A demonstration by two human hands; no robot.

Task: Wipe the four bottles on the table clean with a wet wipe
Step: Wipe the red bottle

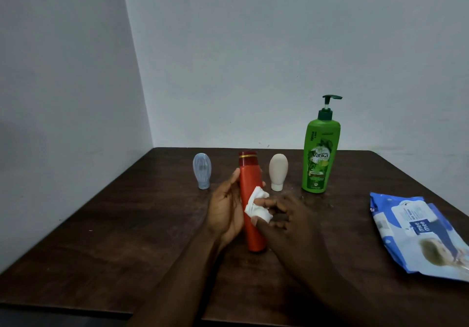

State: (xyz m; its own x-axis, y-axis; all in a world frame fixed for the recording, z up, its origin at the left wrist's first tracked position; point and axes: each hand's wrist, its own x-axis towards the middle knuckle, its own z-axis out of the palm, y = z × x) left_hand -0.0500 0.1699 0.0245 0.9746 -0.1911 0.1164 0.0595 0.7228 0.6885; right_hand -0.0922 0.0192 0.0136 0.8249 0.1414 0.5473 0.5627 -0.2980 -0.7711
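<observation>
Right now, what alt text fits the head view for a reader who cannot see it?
The left hand holds a red bottle while the right hand presses a white wet wipe against it. Behind stand blue, beige and green pump bottles; a wipes pack lies right.

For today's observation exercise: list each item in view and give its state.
Red bottle: held, being wiped.
Wet wipe: crumpled against it.
Blue bottle: standing on its cap.
Beige bottle: standing on its cap.
Green pump bottle: upright.
Wipes pack: lying flat.
</observation>
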